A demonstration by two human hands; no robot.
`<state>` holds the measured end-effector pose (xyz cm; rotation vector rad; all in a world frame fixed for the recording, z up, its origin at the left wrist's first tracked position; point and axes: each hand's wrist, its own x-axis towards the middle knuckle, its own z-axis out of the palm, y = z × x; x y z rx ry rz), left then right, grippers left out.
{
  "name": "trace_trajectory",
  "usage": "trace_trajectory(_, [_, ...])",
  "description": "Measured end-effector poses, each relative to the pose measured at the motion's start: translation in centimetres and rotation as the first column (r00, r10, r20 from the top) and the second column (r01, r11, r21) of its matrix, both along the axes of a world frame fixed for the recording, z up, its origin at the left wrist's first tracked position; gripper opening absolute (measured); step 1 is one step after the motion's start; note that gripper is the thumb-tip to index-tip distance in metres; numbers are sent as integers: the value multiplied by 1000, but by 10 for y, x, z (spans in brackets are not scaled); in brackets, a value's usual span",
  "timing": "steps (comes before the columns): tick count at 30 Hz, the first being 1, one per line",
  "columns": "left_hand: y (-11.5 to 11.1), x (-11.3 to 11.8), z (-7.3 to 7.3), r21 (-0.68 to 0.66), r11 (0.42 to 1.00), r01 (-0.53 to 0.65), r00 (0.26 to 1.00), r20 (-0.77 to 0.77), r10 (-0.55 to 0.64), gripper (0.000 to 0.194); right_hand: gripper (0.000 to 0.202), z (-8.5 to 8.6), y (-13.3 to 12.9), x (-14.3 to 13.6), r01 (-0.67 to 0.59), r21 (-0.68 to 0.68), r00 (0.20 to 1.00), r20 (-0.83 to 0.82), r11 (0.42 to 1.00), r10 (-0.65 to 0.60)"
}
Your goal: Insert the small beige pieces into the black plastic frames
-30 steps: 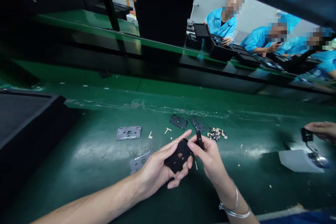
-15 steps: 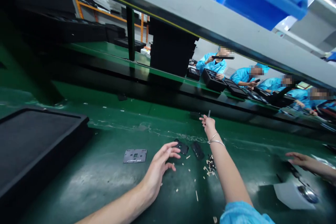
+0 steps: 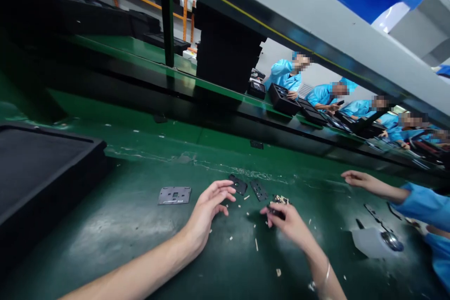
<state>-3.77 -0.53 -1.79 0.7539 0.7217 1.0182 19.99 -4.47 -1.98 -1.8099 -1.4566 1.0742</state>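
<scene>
My left hand [image 3: 207,211] hovers above the green bench with its fingers apart, holding nothing. Its fingertips are beside a black plastic plate [image 3: 239,185]; whether they touch it I cannot tell. Left of that hand lies a grey rectangular plate [image 3: 175,195] with small cut-outs. My right hand [image 3: 286,222] is closed on a small dark slim thing [image 3: 276,212], mostly hidden by the fingers. Just beyond it are a second black plate [image 3: 259,190] and a pile of small metal and pale bits [image 3: 282,200]. A further black plate [image 3: 256,144] lies farther back.
A black foam tray [image 3: 49,159] stands at left. A co-worker's hand [image 3: 365,183] reaches in from the right, above a white container [image 3: 369,243] with a metal top. Pale scraps [image 3: 279,272] dot the bench. A shelf beam [image 3: 298,14] crosses overhead.
My right hand has drawn back toward me from the far part of the bench. The co-worker's hand has moved left. My left hand has kept its pose as the view shifted slightly.
</scene>
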Motion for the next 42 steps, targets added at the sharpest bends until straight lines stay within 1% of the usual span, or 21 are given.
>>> trace_trajectory(1, [0, 0, 0, -1, 1000, -6, 1000, -8, 6, 25, 9, -2, -15, -6, -33, 11, 998, 54, 999, 32])
trace_trajectory(2, [0, -1, 0, 0, 1000, -8, 1000, -15, 8, 24, 9, -3, -27, -11, -83, 35, 984, 161, 996, 77])
trace_trajectory(4, [0, -1, -1, 3, 1000, -3, 1000, -23, 3, 24, 10, -4, -46, -20, -152, 30, 934, 333, 988, 134])
trace_trajectory(5, [-1, -1, -1, 4, 1000, 2, 1000, -28, -2, 24, 10, -4, -51, -22, -166, 32, 905, 402, 986, 139])
trace_trajectory(7, [-2, 0, 0, 3, 1000, 14, 999, -36, -14, 23, 8, -1, -54, -22, -147, 75, 860, 503, 986, 90])
trace_trajectory(9, [-4, 0, 1, -4, 1000, 24, 999, -46, -24, 24, 8, 2, -48, -17, -105, 140, 799, 601, 985, 0])
trace_trajectory(10, [-4, 0, 2, -7, 1000, 28, 998, -49, -28, 25, 11, 4, -43, -12, -77, 150, 764, 644, 986, -38])
trace_trajectory(12, [-5, 0, 3, -9, 999, 31, 998, -49, -32, 25, 12, 5, -28, -4, -14, 112, 701, 709, 994, -70])
trace_trajectory(14, [-5, 0, 3, -6, 999, 32, 998, -44, -32, 25, 7, 3, -12, 1, 33, 58, 680, 731, 998, -65])
trace_trajectory(16, [-5, 1, 3, -3, 999, 36, 999, -38, -36, 25, 5, 0, 2, 2, 57, 16, 688, 724, 998, -51])
trace_trajectory(18, [-5, 1, 2, -1, 999, 48, 998, -33, -48, 24, 5, -3, 11, 3, 67, -29, 708, 705, 997, -27])
trace_trajectory(21, [-5, 1, 1, 14, 997, 76, 996, -36, -76, 25, 11, -3, 18, 5, 64, -77, 756, 655, 995, 2])
trace_trajectory(25, [-2, 3, -6, 65, 988, 138, 987, -95, -131, 25, 12, 4, 16, 4, 70, -42, 830, 557, 997, -35])
trace_trajectory(27, [0, 4, -12, 116, 973, 197, 970, -165, -177, 26, 11, 6, 16, -5, 39, -11, 891, 453, 999, -30])
trace_trajectory(29, [3, 5, -19, 176, 946, 274, 940, -259, -224, 25, 13, 5, 17, -20, -25, 17, 952, 305, 1000, 19])
trace_trajectory(31, [4, 6, -24, 215, 914, 343, 904, -339, -259, 22, 17, 3, 20, -37, -89, 46, 985, 152, 995, 81])
trace_trajectory(33, [3, 5, -26, 233, 893, 384, 881, -383, -278, 19, 20, 0, 21, -51, -127, 73, 992, 34, 989, 125])
trace_trajectory(35, [1, 5, -25, 252, 877, 408, 867, -406, -287, 19, 21, -2, 20, -61, -140, 94, 988, -58, 986, 146])
trace_trajectory(39, [-3, 5, -21, 277, 855, 438, 845, -451, -287, 21, 19, -5, 12, -67, -112, 112, 967, -216, 987, 135])
trace_trajectory(42, [-5, 8, -20, 250, 854, 457, 848, -411, -333, 23, 18, -5, 9, -68, -84, 119, 954, -278, 989, 114])
